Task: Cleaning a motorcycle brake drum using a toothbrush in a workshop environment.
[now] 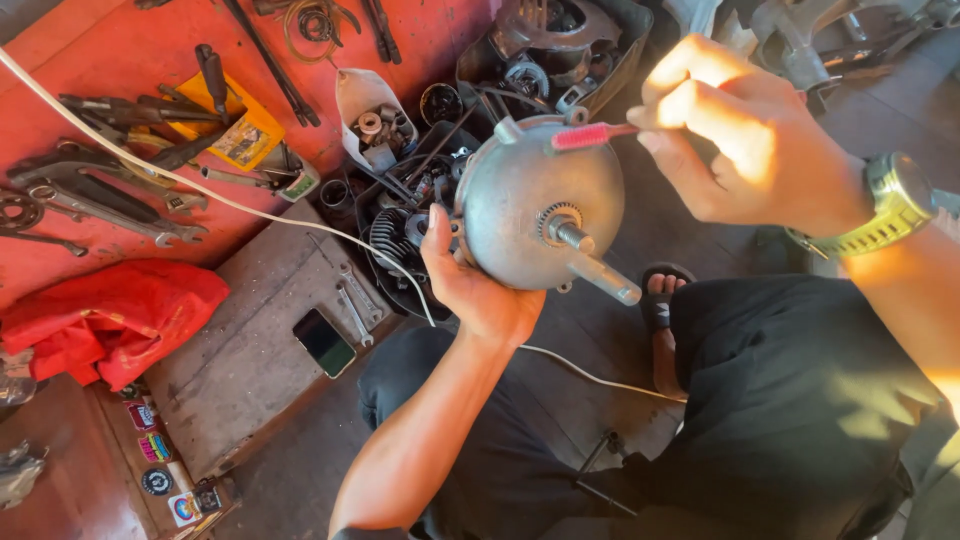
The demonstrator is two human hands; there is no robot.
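The left hand (478, 290) is curled around the lower edge of a dull grey, dome-shaped metal motor housing (530, 200) and holds it up over the person's lap, the steel shaft (600, 268) pointing toward the camera and to the right. The right hand (740, 130) is closed in a pinch on a small brush with a red head (585, 135), whose bristles touch the upper rim of the housing.

To brush well, the left hand should keep a firm grip and tilt the dome so loosened grit falls away from the toothed collar (553, 222) at the shaft's base rather than into it. Short strokes along the rim, turning the housing bit by bit, would likely reach the seam evenly.

Below the housing sits a black tray of small parts (400, 215). Wrenches (110, 200) lie on the red board (100, 60) to the left, a red cloth (110, 315) lies beneath them, and a dark phone (323, 342) rests on a grey slab (240, 360).
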